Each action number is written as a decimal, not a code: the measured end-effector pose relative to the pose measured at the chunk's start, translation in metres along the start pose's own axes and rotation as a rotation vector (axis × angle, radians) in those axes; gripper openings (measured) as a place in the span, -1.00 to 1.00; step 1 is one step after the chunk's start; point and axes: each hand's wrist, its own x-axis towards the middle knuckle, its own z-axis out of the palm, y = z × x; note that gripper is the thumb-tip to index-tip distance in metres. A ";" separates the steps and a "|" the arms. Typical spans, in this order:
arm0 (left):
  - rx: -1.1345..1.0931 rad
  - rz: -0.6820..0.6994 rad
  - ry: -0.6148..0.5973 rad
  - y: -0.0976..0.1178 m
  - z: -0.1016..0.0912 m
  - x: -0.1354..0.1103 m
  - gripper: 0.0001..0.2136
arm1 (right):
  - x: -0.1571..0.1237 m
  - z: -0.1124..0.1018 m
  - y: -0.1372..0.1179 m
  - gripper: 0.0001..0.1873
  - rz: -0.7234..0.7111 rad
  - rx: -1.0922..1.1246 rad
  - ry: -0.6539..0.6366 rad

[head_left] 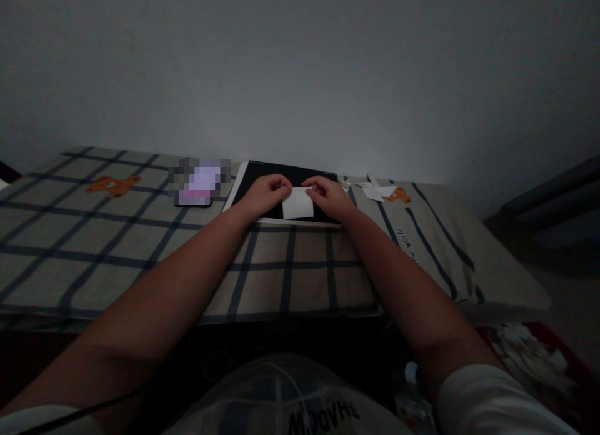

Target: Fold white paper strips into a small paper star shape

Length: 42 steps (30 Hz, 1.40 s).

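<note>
Pinching white paper (298,205) in both hands (263,194) (330,197), grip narrow, over black pad (257,171) between phone (200,185) and scraps (377,192).

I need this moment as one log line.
White paper: over black board | left hand: pinching far-left corner | right hand: pinching far-right corner

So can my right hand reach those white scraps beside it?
Probably yes: the white scraps lie close beside your right hand, nothing visibly between, though its fingers are on the white square.
</note>
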 end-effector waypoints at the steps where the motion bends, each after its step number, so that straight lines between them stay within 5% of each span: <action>1: -0.009 -0.004 -0.019 0.001 0.001 -0.001 -0.80 | 0.000 0.000 -0.001 -0.70 0.000 0.007 0.000; 16: 0.107 -0.024 0.032 0.003 -0.001 -0.001 -0.75 | 0.002 0.002 0.006 -0.71 -0.022 0.053 -0.022; 25: 0.077 -0.038 0.007 0.001 -0.004 0.001 -0.72 | 0.002 0.002 0.007 -0.53 0.004 0.087 -0.022; 33: 0.015 -0.041 0.156 0.001 -0.005 0.002 -0.70 | 0.003 0.002 0.009 -0.74 0.080 0.137 -0.024; 42: -0.051 -0.154 0.359 0.005 -0.006 0.005 -0.70 | 0.007 -0.001 0.018 -0.78 0.083 0.057 0.182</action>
